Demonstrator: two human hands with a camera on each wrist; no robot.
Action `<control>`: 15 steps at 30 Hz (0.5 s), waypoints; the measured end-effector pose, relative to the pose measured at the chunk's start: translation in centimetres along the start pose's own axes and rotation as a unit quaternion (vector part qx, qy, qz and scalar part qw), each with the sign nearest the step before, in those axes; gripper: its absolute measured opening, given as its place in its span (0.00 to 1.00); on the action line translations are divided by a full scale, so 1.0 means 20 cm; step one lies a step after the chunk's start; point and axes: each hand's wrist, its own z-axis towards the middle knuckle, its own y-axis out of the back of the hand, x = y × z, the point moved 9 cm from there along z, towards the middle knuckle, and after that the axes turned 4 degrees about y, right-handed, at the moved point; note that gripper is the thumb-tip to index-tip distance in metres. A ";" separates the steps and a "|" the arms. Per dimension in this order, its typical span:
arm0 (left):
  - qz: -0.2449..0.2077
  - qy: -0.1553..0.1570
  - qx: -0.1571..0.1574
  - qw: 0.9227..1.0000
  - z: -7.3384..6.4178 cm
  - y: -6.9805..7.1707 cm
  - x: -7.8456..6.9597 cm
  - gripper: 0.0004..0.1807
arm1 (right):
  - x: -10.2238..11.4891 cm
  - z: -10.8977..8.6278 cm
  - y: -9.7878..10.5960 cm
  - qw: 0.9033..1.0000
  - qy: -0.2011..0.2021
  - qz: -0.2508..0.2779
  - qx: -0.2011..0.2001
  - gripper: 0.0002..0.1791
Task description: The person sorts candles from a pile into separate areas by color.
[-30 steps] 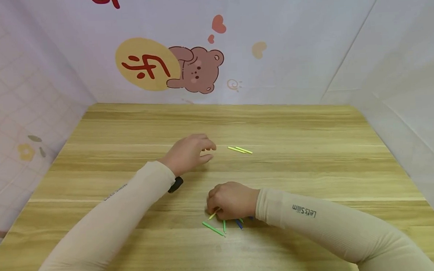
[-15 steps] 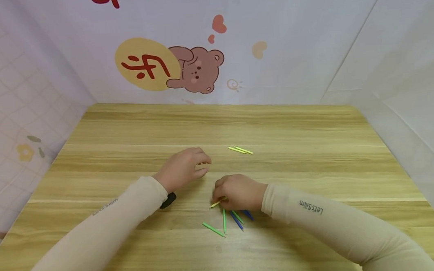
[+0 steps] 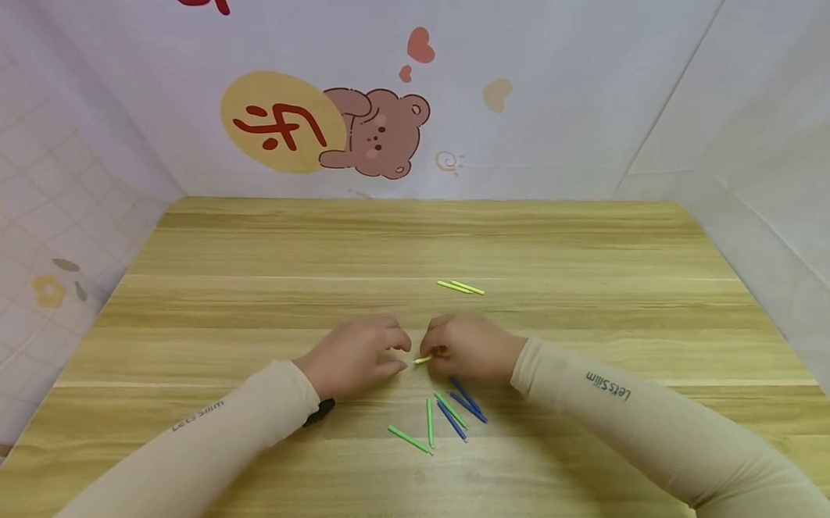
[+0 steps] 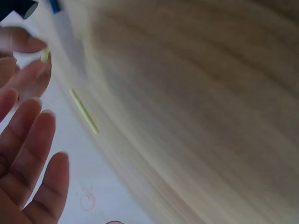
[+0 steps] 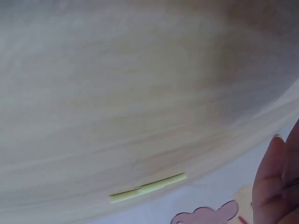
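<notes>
In the head view, my right hand (image 3: 472,348) pinches a thin yellow candle (image 3: 423,360), its pale tip pointing left. Facing that tip is my left hand (image 3: 353,356), thumb and fingers parted and holding nothing. The left wrist view shows the left fingers (image 4: 46,163) spread, and the end of the held yellow candle (image 4: 45,56) between fingertips. Much of that candle is hidden by the right hand. Just below the hands lie several green candles (image 3: 430,422) and blue candles (image 3: 452,420) at mixed angles on the wooden table (image 3: 571,282).
Two yellow candles (image 3: 460,287) lie side by side on the table beyond the hands. A white wall covering with a printed bear (image 3: 383,135) stands behind the table, and white side walls (image 3: 771,193) flank it. A black device (image 3: 320,412) is at the left wrist.
My right hand has lifted the yellow candle up and away from the green and blue ones, uncovering them. The left hand has come down toward the right hand.
</notes>
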 end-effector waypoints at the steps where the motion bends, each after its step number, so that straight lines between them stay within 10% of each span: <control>1: -0.001 -0.004 0.004 1.000 0.00 -0.01 -0.01 0.07 | -0.01 0.00 0.01 1.000 -0.003 0.002 -0.007 0.08; 15: 0.007 -0.011 0.081 0.997 -0.04 -0.09 -0.09 0.08 | -0.15 -0.01 0.07 0.998 -0.062 -0.009 -0.032 0.07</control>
